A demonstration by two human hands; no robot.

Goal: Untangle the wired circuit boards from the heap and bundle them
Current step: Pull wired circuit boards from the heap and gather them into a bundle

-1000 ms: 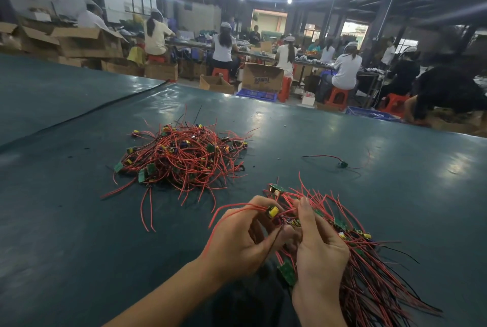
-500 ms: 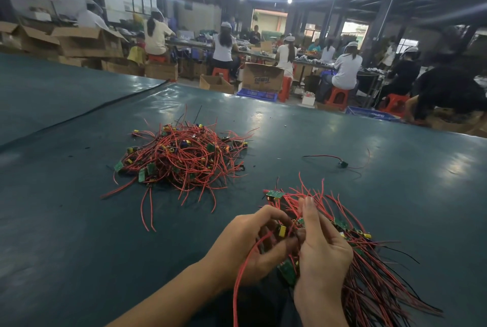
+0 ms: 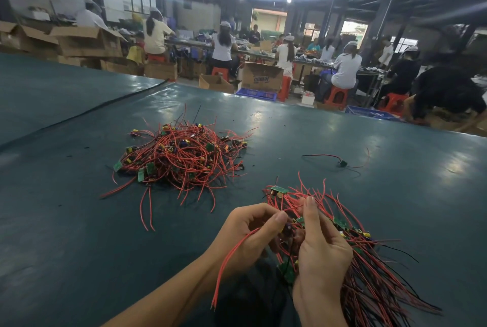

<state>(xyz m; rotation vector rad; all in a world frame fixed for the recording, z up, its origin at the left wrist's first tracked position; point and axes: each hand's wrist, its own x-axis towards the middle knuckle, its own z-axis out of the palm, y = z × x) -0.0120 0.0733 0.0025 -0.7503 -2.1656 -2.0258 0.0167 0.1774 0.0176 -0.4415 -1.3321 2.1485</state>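
A tangled heap (image 3: 181, 155) of small green circuit boards with red and black wires lies on the dark green table at centre left. Near me, my right hand (image 3: 320, 253) grips a bundle (image 3: 369, 268) of wired boards whose red and black leads fan out toward the lower right. My left hand (image 3: 250, 234) pinches one wired board beside the bundle, and its red wires (image 3: 229, 263) curve down past my wrist. The two hands touch at the fingertips. The board between them is mostly hidden by my fingers.
A single loose wired piece (image 3: 341, 163) lies on the table (image 3: 79, 247) at the right. Beyond the table's far edge stand cardboard boxes (image 3: 262, 76), red stools and blue crates, with several seated people working at benches.
The red wires held by my left hand have swung from above my hand down past my wrist. My left hand has brought its board in against the bundle. The heap has not moved.
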